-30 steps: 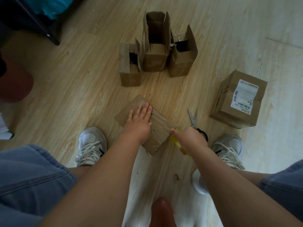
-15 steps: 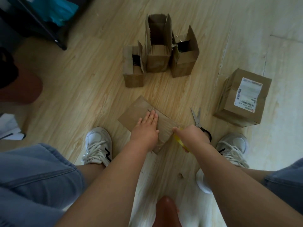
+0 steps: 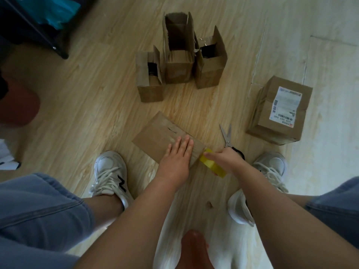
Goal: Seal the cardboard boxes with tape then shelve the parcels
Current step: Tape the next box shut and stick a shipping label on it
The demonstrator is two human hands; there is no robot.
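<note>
Flat cardboard box [image 3: 161, 137], long axis diagonal, far-left to near-right, under left hand [image 3: 177, 156].

A pale wood-grain floor [image 3: 81, 105] fills the view, with a whiter stretch of boards [image 3: 330, 171] on the right. Two white laced sneakers stand on it, one [image 3: 110, 175] at the left with a black N on its side and one [image 3: 272, 167] at the right, below blue denim legs [image 3: 38, 210]. A dark frame [image 3: 48, 35] with something teal [image 3: 56, 12] behind it sits in the upper left corner, and a blurred reddish shape [image 3: 19, 105] lies at the left edge.
</note>
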